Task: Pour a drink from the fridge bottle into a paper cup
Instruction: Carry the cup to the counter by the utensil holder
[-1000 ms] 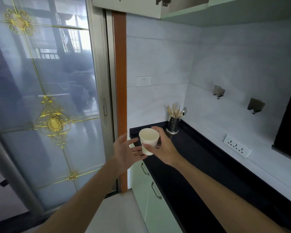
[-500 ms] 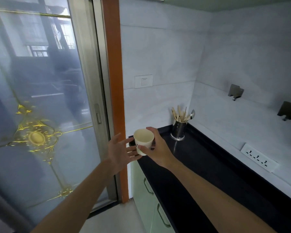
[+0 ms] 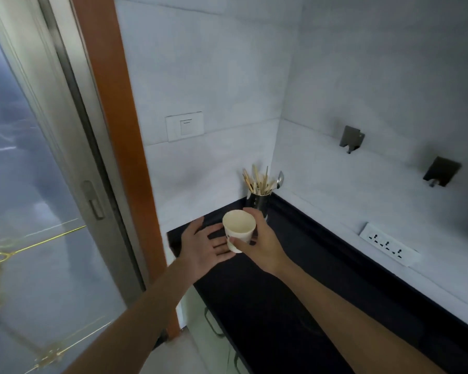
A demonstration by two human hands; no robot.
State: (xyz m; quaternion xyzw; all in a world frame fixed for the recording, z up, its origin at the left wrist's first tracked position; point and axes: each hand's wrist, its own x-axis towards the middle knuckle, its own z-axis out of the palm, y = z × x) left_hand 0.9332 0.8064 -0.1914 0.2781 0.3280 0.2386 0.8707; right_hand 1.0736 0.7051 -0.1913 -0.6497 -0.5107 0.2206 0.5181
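While the right hand [image 3: 257, 247] grips a white paper cup [image 3: 238, 226] with its thumb on the near side and its fingers curled round the far side, the left hand [image 3: 203, 249] lies flat and relaxed just beside it, palm up, its straight fingertips reaching under the cup's base; whether they touch the base cannot be told. The cup is held mouth up, a few small dark marks on its side, over the left end of the black worktop [image 3: 295, 292], near the far left corner. Right in that corner, just behind the cup, stands a shiny metal utensil holder [image 3: 258, 202] with wooden chopsticks [image 3: 257, 179] and a spoon [image 3: 280, 178] poking out of it. On the pale wall behind the left end sits a white switch [image 3: 184, 126]; the wall along the worktop's far edge carries two dark hooks [image 3: 351, 137] [image 3: 441, 171] and a white socket strip [image 3: 388, 244]. An orange door frame [image 3: 114, 117] meets the worktop's left end, with a sliding glass door [image 3: 25, 184] beyond it. Below the near edge, a cabinet handle [image 3: 211, 323] shows.
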